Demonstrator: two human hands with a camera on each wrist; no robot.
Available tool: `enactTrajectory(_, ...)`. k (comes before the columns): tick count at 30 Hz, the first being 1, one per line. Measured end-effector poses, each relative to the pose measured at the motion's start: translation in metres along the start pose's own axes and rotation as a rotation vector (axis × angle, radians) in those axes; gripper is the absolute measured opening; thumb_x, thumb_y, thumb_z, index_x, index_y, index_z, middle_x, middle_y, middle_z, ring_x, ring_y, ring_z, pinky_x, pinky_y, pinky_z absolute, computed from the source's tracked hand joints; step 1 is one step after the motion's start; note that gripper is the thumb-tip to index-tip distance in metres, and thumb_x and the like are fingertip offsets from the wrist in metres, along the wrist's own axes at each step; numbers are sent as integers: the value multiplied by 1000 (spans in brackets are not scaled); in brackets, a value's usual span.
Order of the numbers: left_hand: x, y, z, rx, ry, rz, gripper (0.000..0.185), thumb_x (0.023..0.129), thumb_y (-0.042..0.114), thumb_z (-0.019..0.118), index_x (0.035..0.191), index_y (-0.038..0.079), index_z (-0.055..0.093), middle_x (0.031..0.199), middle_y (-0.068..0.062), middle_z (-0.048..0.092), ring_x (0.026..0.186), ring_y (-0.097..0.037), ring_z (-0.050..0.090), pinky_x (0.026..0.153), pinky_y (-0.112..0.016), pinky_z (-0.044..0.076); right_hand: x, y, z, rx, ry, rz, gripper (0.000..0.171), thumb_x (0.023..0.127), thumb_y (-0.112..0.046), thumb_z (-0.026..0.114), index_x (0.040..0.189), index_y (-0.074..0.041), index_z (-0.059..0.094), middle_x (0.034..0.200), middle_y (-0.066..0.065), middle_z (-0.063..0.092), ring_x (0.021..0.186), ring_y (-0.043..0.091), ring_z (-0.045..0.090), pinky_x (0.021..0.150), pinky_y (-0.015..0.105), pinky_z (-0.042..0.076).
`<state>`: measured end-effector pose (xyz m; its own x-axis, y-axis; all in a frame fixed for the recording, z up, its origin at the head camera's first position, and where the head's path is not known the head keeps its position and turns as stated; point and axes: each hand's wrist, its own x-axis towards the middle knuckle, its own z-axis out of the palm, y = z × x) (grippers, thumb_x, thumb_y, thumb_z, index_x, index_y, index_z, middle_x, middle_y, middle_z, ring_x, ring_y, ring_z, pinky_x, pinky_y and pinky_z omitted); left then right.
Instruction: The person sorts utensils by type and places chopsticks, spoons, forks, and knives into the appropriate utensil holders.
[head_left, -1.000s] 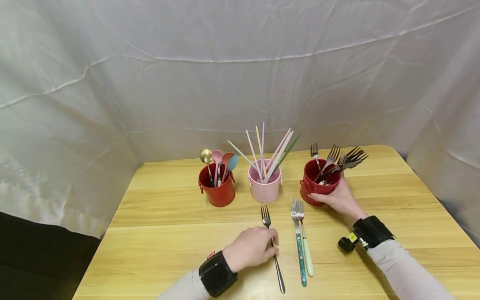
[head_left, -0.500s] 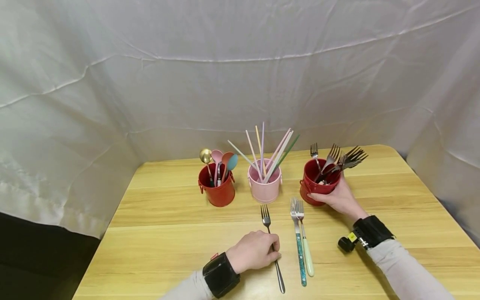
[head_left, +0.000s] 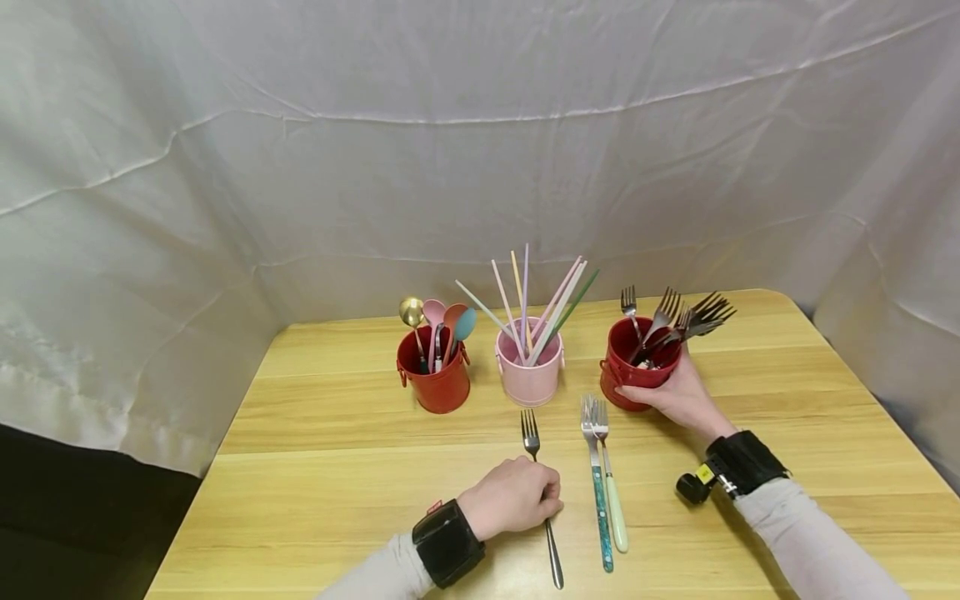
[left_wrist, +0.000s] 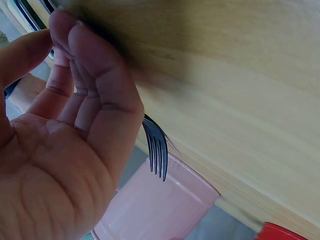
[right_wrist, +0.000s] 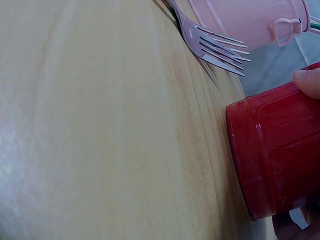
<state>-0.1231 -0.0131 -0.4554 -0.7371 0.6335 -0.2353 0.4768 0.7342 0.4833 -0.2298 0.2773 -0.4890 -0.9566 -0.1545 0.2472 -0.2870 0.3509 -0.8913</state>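
Note:
My left hand [head_left: 513,496] curls over the handle of a dark metal fork [head_left: 530,431], thumb and fingers pinching it; the pinched part is hidden. The tines point away from me, toward the pink bucket [head_left: 529,379]. To the right lie two more forks side by side, one with a teal handle [head_left: 603,521] and one with a pale green handle [head_left: 617,518]. My right hand [head_left: 678,396] grips the right-hand red bucket [head_left: 626,387], thumb across its front and fingers round the far side. Several forks [head_left: 667,312] lean out of that bucket.
Several coloured straws [head_left: 525,292] stand in the pink bucket. Further left is another red bucket [head_left: 442,392] holding several spoons [head_left: 454,317]. A pale curtain [head_left: 480,183] hangs behind the wooden table [head_left: 322,417].
My left hand has shifted slightly right and toward me along the fork. The fork's handle end has swung a little left. My right hand and its bucket stay put.

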Motion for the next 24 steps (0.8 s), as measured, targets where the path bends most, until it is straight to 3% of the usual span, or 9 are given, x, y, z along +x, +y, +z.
enactTrajectory(16,0,1,0,29,34,-2,32,92,26,72,65,20,55,55,14,43,52,-1,42,51,-14,32,0,1,0,23,3,-1,101,72,-2,88,153,-11,29,145,19,48,121,-6,47,99,2,37)
enactTrajectory(24,0,4,2,87,66,-167,32,88,36,76,77,15,55,62,6,52,55,-11,50,48,-25,38,0,0,0,10,-8,3,100,73,-3,88,153,-11,30,145,19,49,121,-8,47,99,2,36)
